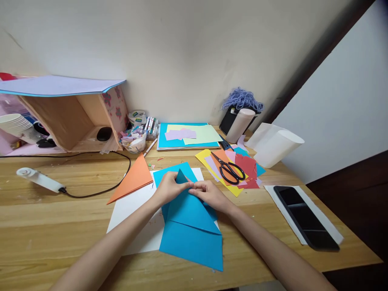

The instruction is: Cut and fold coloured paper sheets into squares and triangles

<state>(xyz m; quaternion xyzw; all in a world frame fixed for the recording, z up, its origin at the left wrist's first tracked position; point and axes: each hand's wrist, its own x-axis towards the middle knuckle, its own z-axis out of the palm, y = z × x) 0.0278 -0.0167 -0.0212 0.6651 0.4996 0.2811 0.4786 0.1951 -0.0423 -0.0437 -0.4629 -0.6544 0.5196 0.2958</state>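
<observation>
Left hand (169,187) and right hand (211,196) pinch blue craft paper (192,244) near its raised tip | over white sheet (148,237), by tabletop's (48,226) front edge | done: upper layer folded, orange paper triangle (133,182) creased | undone: tip unflattened, lower panel unfolded

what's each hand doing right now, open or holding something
Left hand: closed, holding the folded blue paper near its pointed top.
Right hand: closed, pinching the same folded blue paper close to the left hand.
</observation>
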